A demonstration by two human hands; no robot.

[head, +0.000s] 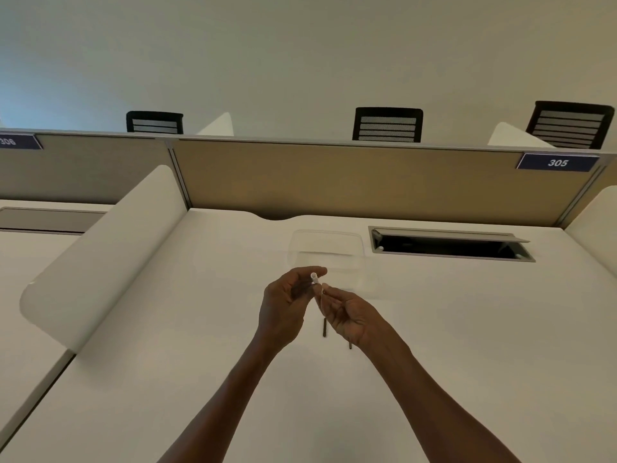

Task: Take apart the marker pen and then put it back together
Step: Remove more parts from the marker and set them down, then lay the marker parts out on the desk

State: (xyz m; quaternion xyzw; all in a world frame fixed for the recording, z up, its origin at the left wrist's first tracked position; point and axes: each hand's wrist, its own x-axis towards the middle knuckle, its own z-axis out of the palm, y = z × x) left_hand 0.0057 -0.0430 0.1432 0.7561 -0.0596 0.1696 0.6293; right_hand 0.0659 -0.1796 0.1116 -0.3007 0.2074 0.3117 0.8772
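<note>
1. Two bare forearms come up from 6 o'clock and meet at frame centre above the desk [133, 379].
2. Left hand [283, 305]: fingers curled, thumb and fingertips pinching a white tube [314, 279], the marker's barrel, which sticks up at about 12 o'clock out of the grip.
3. Right hand [350, 312]: palm up, fingers curled inward, fingertips pinching something small and pale right at the tube's lower end; cannot tell what that bit is.
4. The hands touch or nearly touch at the tube, held just above the desk.
5. Dark rod [324, 327] lies on the desk at 6 o'clock of the hands, partly hidden by the right palm.
6. A second dark piece [350, 344] peeks out under the right wrist, at 4 o'clock of the rod.
7. Clear tray [327, 242] sits on the desk at 12 o'clock of the hands, near them.
8. Open cable slot [450, 245] at 2 o'clock of the hands, beside the tray.
9. White divider [100, 255] at 9 o'clock; tan partition [334, 182] behind the desk with label 305 [557, 162] at its right end.
10. Three black chairs [387, 124] show over the partition at 12 o'clock.
</note>
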